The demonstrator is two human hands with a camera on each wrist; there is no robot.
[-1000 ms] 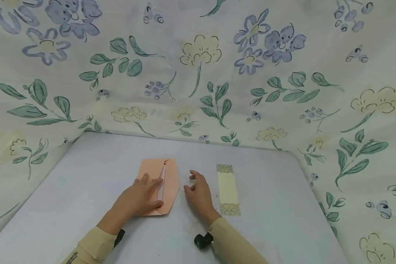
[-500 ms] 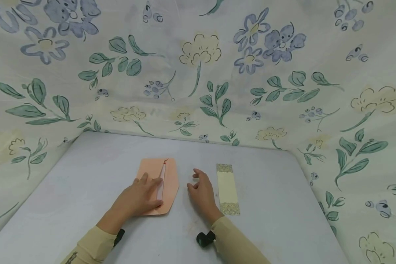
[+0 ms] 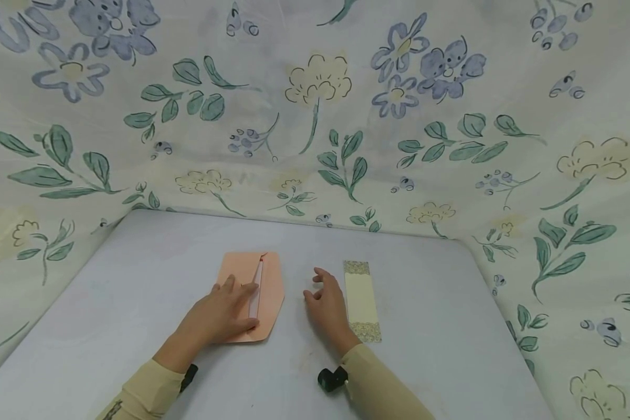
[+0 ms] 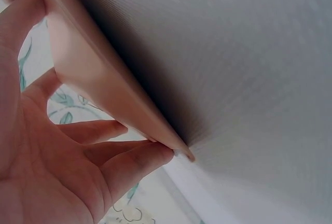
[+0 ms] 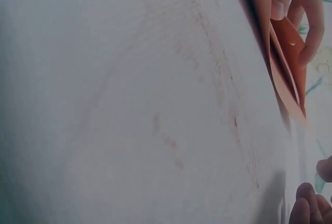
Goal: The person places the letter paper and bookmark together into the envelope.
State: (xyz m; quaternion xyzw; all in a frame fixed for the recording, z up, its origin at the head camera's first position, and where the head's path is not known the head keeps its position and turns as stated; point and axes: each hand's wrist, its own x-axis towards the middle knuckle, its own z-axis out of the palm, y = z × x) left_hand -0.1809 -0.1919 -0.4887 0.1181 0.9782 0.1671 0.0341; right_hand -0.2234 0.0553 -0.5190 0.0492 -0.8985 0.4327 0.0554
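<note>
A peach-coloured paper envelope (image 3: pixel 273 280) lies on the white table, with a long slit between its flaps showing a narrow white strip inside. My left hand (image 3: pixel 214 318) rests on its left part, fingers spread, the index finger and thumb touching the flap edge along the slit. The left wrist view shows these fingers against the envelope's surface (image 4: pixel 78 47). My right hand (image 3: pixel 328 306) is just right of the envelope, fingers loosely bent, holding nothing. Close beside it lies a flat cream paper strip (image 3: pixel 361 297) with speckled gold ends. In the right wrist view the envelope (image 5: pixel 293 42) gapes slightly.
The white table (image 3: pixel 441 315) is backed and flanked by a floral cloth (image 3: pixel 315 116). A black wrist device (image 3: pixel 332 380) is at my right sleeve; part of another shows by the left cuff. Faint reddish marks (image 5: pixel 171 143) stain the tabletop.
My right hand has drifted a little to the right, away from the envelope and nearer the cream strip. The left hand and the envelope stay in place.
</note>
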